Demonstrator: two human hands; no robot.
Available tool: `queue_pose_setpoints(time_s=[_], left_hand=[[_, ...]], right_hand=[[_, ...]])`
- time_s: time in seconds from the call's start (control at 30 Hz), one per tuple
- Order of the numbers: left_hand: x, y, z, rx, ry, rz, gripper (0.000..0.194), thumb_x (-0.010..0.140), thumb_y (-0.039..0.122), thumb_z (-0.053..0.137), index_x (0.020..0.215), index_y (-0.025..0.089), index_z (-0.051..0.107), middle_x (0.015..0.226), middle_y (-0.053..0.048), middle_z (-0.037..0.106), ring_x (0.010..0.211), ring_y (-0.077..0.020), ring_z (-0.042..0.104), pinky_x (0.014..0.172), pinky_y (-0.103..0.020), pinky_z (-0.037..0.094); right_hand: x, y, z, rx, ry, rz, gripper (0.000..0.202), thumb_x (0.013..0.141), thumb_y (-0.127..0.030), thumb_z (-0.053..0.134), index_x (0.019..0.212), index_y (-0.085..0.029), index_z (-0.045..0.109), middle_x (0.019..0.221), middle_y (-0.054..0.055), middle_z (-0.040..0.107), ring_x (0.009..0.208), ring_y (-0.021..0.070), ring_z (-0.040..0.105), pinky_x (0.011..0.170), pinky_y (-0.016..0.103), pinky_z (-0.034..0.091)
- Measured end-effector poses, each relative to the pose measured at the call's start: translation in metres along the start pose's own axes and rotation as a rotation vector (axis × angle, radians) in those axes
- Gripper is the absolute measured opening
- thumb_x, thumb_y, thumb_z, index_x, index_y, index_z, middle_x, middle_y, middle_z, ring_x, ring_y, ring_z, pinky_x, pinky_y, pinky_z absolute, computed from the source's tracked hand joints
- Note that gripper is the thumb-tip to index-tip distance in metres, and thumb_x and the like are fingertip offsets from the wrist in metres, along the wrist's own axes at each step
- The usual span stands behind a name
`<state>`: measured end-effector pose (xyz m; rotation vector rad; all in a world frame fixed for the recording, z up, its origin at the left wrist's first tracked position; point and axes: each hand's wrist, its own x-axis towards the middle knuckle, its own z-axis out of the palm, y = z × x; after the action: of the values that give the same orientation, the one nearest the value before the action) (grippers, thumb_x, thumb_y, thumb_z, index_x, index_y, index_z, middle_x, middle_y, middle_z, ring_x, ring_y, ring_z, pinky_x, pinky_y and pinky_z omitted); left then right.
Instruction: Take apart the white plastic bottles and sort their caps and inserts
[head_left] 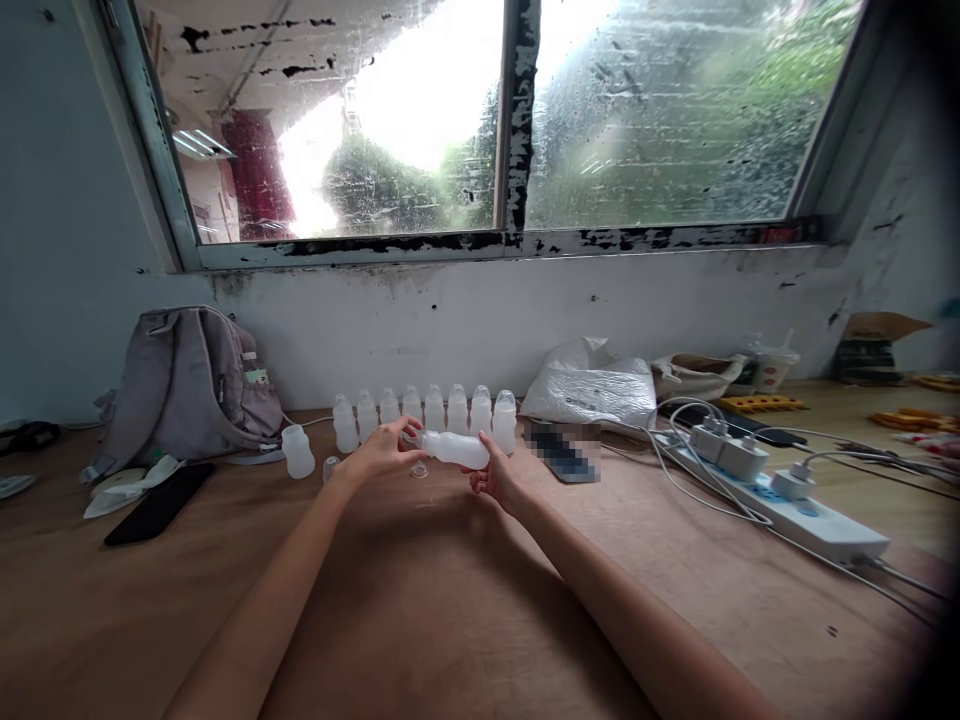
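Observation:
A frosted white baby bottle [456, 449] lies sideways in the air just above the table, its top pointing left. My right hand [501, 474] is closed around its base end. At the other end, the fingers of my left hand [386, 450] pinch the bottle's top, where a clear part shows. Below that hand a small clear dome-shaped cap [418, 469] rests on the wooden table [420, 610]. Another clear piece [330, 467], partly hidden by my left wrist, is beside it. Behind my hands several capped baby bottles [433, 408] stand in a row.
An uncapped bottle [298, 452] stands at left, near a grey backpack [196, 385] and a black phone-like slab [160, 503]. To the right are a partly pixelated phone [566, 455], a silvery padded bag [592, 385] and a white power strip [817, 520] with trailing cables.

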<state>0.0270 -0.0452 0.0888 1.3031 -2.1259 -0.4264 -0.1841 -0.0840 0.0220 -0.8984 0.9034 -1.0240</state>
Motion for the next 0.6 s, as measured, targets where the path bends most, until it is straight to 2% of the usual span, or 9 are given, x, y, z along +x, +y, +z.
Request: queue_pose_setpoints(time_s=[0.1,0.2,0.3,0.4,0.5,0.6], left_hand=[[0.0008,-0.0006,0.0002,0.006,0.013,0.025,0.027,0.071,0.036,0.053,0.093,0.020,0.053,0.087,-0.002,0.059,0.063,-0.0118,0.056,0.055,-0.020,0.041],[0.0013,-0.0004,0.0011,0.096,0.054,0.002,0.023,0.074,0.038,0.048,0.086,0.020,0.056,0.076,-0.001,0.061,0.063,-0.0127,0.054,0.056,-0.021,0.039],[0.0011,0.0006,0.0019,0.214,0.090,-0.046,0.029,0.078,0.043,0.042,0.078,0.019,0.059,0.068,-0.001,0.060,0.060,-0.0134,0.052,0.055,-0.022,0.036],[0.0010,0.0008,0.0021,0.289,0.095,-0.062,0.044,0.083,0.044,0.030,0.065,0.018,0.059,0.060,-0.002,0.059,0.056,-0.0136,0.052,0.055,-0.023,0.034],[0.0017,-0.0023,0.0015,0.338,0.104,-0.088,0.054,0.084,0.048,0.023,0.059,0.017,0.059,0.055,-0.003,0.057,0.054,-0.0141,0.052,0.055,-0.024,0.033],[0.0026,-0.0089,0.0024,0.423,0.077,-0.169,0.052,0.080,0.054,0.028,0.062,0.017,0.060,0.059,-0.005,0.059,0.055,-0.0157,0.053,0.051,-0.024,0.032]], right_hand=[[0.0019,-0.0001,-0.0016,-0.026,0.012,0.022,0.052,0.073,-0.061,0.041,0.090,-0.011,0.045,0.055,0.005,0.057,0.033,0.0083,0.044,0.031,0.019,0.036],[0.0017,-0.0003,-0.0013,-0.038,0.001,0.006,0.052,0.073,-0.061,0.041,0.089,-0.011,0.046,0.053,0.005,0.057,0.032,0.0082,0.044,0.031,0.019,0.036],[0.0007,-0.0001,-0.0004,-0.044,-0.023,-0.031,0.052,0.073,-0.061,0.041,0.089,-0.012,0.046,0.054,0.005,0.057,0.033,0.0082,0.044,0.032,0.019,0.036],[-0.0002,-0.0004,0.0002,-0.053,-0.014,-0.033,0.052,0.073,-0.061,0.041,0.090,-0.012,0.046,0.055,0.005,0.058,0.035,0.0089,0.045,0.033,0.019,0.036],[-0.0016,-0.0020,0.0004,-0.075,0.045,-0.016,0.053,0.073,-0.060,0.043,0.092,-0.011,0.046,0.057,0.005,0.058,0.035,0.0088,0.045,0.033,0.020,0.036],[-0.0034,-0.0039,0.0004,-0.112,0.130,-0.001,0.051,0.073,-0.058,0.045,0.093,-0.011,0.046,0.057,0.004,0.056,0.034,0.0086,0.044,0.031,0.020,0.035]])
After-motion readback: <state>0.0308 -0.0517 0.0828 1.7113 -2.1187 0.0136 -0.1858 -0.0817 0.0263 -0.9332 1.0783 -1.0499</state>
